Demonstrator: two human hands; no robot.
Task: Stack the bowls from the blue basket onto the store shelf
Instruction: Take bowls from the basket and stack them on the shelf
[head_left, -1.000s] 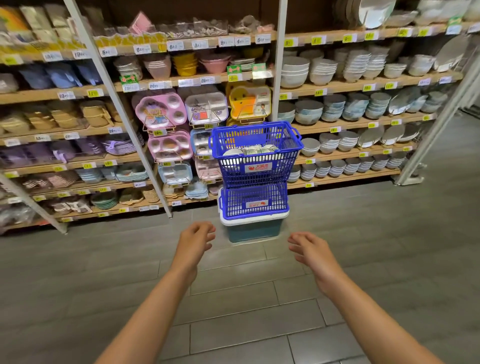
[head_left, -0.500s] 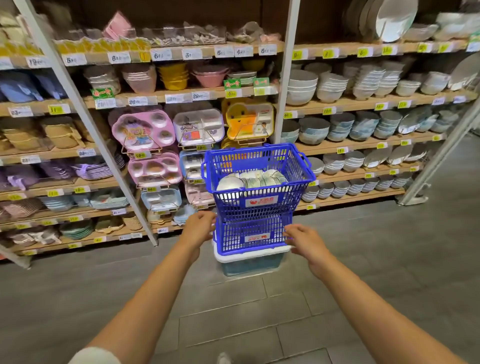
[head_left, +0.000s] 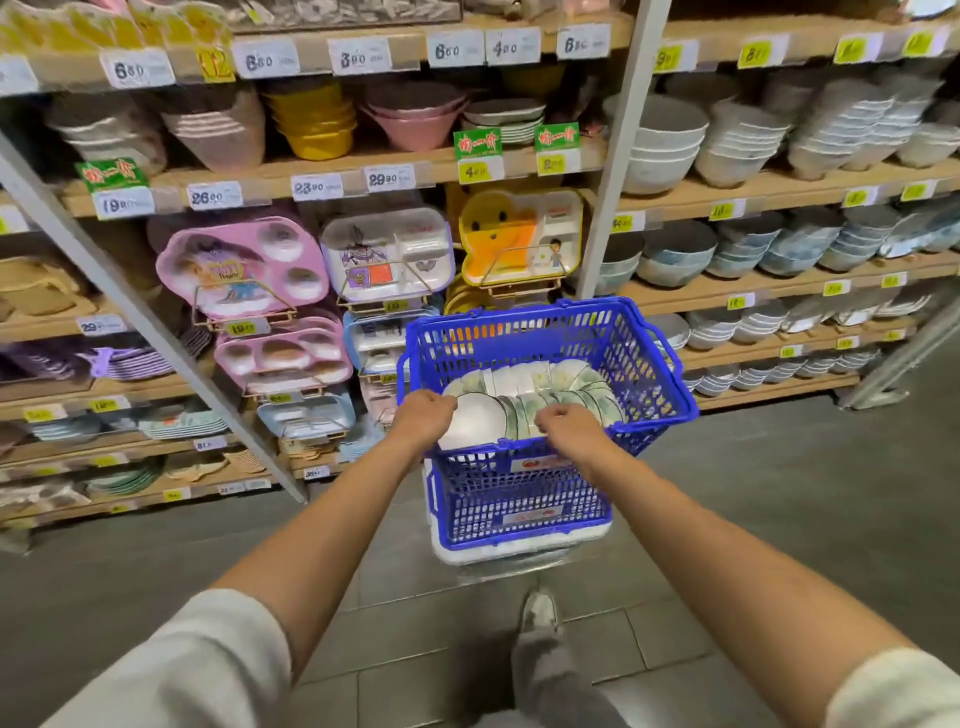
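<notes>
The blue basket (head_left: 652, 364) stands in front of me at waist height, holding a row of white bowls (head_left: 524, 382) with green patterns, lying on their sides. My left hand (head_left: 423, 418) is inside the basket with its fingers curled round the left edge of the nearest bowl (head_left: 475, 423). Just to its right, my right hand (head_left: 569, 428) curls its fingers over the rims of the bowls at the near end of the row. The store shelf (head_left: 779, 283) with stacked grey and blue bowls runs behind and to the right of the basket.
The basket rests on a second blue basket (head_left: 519, 501), which sits on a white-lidded box (head_left: 519, 553) on the grey tiled floor. Pink, white and yellow divided trays (head_left: 244, 265) hang on the shelf to the left. A white upright post (head_left: 615, 156) splits the shelving. My shoe (head_left: 540, 613) is below.
I have stepped closer to the shelves. Both hands rose from below the basket's front and reached into it, onto the bowls.
</notes>
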